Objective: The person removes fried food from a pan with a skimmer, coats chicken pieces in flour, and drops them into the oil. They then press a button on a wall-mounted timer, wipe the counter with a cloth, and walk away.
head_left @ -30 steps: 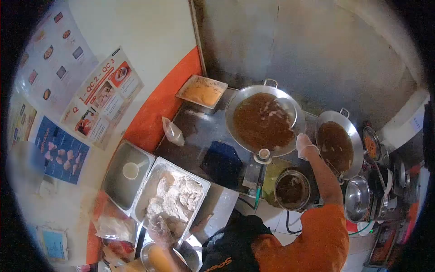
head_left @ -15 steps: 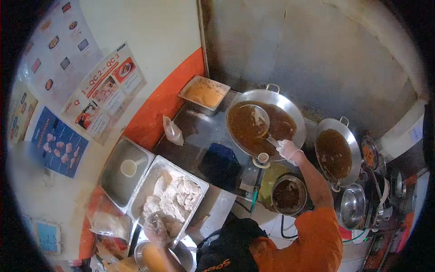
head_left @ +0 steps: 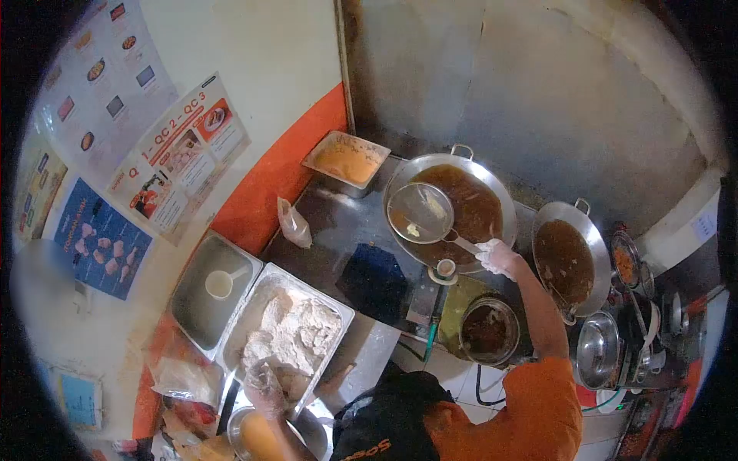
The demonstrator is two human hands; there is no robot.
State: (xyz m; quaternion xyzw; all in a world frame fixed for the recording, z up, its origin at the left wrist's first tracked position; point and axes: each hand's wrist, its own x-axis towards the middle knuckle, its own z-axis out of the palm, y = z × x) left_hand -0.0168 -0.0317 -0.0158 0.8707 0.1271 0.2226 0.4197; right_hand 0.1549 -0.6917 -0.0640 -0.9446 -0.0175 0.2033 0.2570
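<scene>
Grips round silver wire-mesh strainer (head_left: 420, 213) in gloved right hand (head_left: 498, 257), long axis toward ten o'clock, over round steel wok (head_left: 496, 180); has left hand (head_left: 267, 390) at eight o'clock by rectangular steel tray (head_left: 310, 287), unclear whether grasping.

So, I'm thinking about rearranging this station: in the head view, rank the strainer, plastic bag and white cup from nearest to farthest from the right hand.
1. Strainer: handle in the right hand, mesh over the large wok.
2. Plastic bag: left of the wok, on the counter.
3. White cup: farther left, in a metal tray.
</scene>
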